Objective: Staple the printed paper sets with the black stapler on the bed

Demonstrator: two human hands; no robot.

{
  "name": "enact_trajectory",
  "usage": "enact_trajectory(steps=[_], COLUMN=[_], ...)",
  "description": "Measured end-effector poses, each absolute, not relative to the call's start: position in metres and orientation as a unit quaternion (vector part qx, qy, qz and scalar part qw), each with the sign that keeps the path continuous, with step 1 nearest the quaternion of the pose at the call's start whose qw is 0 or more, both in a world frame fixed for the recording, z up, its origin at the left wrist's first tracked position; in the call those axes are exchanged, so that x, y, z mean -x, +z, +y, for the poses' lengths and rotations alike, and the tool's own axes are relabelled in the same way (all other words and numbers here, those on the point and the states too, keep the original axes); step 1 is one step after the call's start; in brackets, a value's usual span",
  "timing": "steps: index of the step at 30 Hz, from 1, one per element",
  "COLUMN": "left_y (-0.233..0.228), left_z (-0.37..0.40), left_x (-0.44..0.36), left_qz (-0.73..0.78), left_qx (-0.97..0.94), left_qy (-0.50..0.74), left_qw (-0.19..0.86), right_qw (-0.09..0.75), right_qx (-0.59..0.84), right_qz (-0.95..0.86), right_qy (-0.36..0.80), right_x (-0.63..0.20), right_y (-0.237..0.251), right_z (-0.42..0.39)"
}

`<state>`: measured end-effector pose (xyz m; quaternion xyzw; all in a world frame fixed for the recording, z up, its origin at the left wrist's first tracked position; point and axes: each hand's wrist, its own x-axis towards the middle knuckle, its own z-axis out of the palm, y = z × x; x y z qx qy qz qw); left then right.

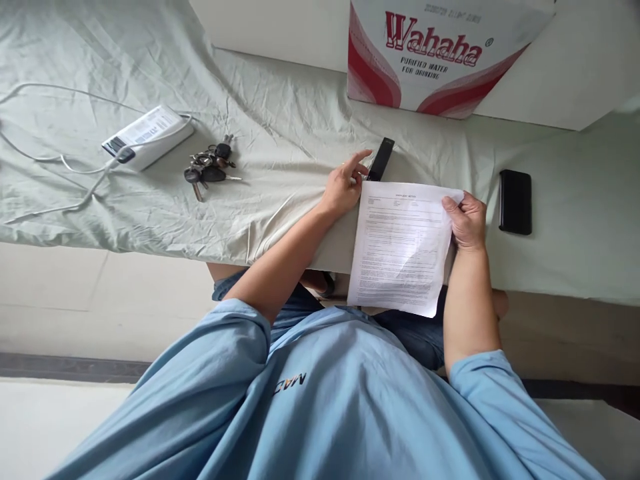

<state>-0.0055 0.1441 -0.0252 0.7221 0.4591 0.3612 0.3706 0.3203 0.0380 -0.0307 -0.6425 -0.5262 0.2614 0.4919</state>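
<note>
A printed sheet of paper [400, 253] hangs over the table's front edge, above my lap. My right hand [469, 217] pinches its upper right corner, thumb on top. Beside the sheet's upper left corner is my left hand [345, 183], its index finger stretched out and its other fingers loosely bent, with nothing visibly gripped. Those fingertips reach a slim black oblong object [381, 159], perhaps a stapler, lying at a slant behind the paper's top edge. Whether they touch it I cannot tell. The paper hides its near end.
A black phone [515, 202] lies right of my right hand. To the left are a bunch of keys [213, 167] and a white box [150, 137] with a white cable [90, 190]. A Wahaha water carton [440, 60] stands behind. Pale green cloth [280, 120] covers the table.
</note>
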Motion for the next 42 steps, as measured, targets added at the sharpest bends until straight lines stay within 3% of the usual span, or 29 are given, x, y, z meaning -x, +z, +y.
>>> enact_trajectory(steps=[10, 15, 26, 42], left_y=[-0.032, -0.026, -0.026, -0.023], left_z=[0.144, 0.141, 0.143, 0.144], left_x=[0.014, 0.022, 0.021, 0.022], left_qz=[0.414, 0.364, 0.377, 0.345], left_qx=[-0.636, -0.715, -0.643, -0.670], left_qy=[0.365, 0.304, 0.361, 0.320], left_qw=[0.540, 0.514, 0.560, 0.575], right_qw=[0.553, 0.520, 0.537, 0.530], right_qx=[0.622, 0.646, 0.653, 0.661], right_qz=[-0.492, -0.506, -0.485, -0.501], right_qy=[0.255, 0.237, 0.223, 0.179], right_x=[-0.322, -0.321, -0.330, -0.343], right_y=[-0.033, -0.031, -0.040, -0.047], right_z=[0.040, 0.040, 0.043, 0.043])
